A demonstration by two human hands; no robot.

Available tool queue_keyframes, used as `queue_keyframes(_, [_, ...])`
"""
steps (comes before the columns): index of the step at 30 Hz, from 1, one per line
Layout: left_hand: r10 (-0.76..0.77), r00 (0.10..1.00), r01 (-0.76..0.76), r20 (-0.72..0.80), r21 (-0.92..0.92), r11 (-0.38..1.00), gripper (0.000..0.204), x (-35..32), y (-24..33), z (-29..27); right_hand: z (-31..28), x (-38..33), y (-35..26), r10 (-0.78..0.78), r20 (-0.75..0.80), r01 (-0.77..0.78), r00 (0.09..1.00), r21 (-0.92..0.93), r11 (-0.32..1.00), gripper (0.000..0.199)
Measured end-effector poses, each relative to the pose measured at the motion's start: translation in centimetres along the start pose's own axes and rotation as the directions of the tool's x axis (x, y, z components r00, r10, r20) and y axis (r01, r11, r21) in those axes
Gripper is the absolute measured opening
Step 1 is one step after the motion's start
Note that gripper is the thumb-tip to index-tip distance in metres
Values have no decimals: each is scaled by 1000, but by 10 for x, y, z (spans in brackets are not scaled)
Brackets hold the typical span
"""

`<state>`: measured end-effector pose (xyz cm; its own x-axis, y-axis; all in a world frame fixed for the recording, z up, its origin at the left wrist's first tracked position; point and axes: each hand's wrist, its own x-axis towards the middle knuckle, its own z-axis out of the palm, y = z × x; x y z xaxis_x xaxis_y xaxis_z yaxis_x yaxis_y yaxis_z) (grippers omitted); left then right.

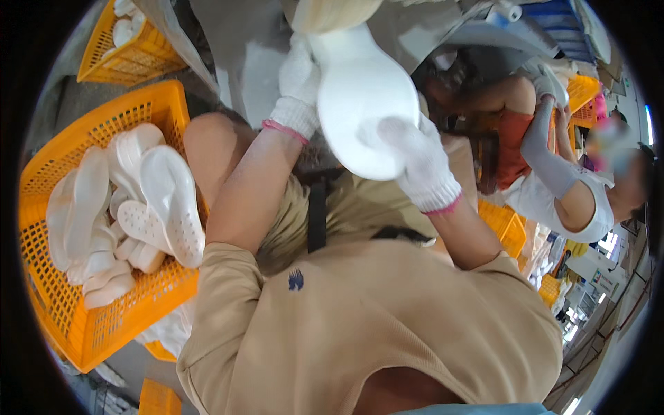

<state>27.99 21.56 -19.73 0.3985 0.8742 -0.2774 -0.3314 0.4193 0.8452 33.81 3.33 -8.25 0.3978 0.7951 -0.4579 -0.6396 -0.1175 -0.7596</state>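
A white shoe sole (pixel 363 90) is between my hands, its wide end toward me and its far end up against a cream, rounded wheel-like thing (pixel 335 12). My left hand (pixel 299 79), in a white knit glove with a pink cuff edge, is closed on the sole's left edge near that far end; the sole hides part of its fingers. Gripping the wide near end is my right hand (pixel 418 159), gloved the same way, its thumb lying on the sole's upper face and its other fingers mostly out of sight beneath.
To my left stands a yellow slatted crate (pixel 104 332) heaped with white soles (pixel 166 200). Another yellow crate (pixel 131 66) with white pieces is beyond it. At the right a co-worker (pixel 564 187) sits, hands on a white piece. Grey sheeting (pixel 242 41) hangs ahead of me.
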Motion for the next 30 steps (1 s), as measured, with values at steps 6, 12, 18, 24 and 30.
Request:
queue_keyframes(6, [12,974,6,227,-79,997,36,44,-61,-17,-19,36,4,-161,-5,157,987,-196,968,37])
queue_keyframes(12, [-34,978,104,206,-342,934,40,47,-26,0,-7,70,-11,-68,-15,68,998,20,997,44])
queue_keyframes(18, [-183,939,326,291,-585,742,66,-51,-19,7,-99,-38,18,107,41,-80,993,-430,899,50])
queue_keyframes(24, [-307,939,337,153,-575,745,74,-44,-1,13,-38,-24,-8,-13,161,147,987,-865,480,49])
queue_keyframes(30, [-170,971,230,167,-471,852,74,-24,23,-9,22,4,-21,-47,493,494,869,-854,163,48])
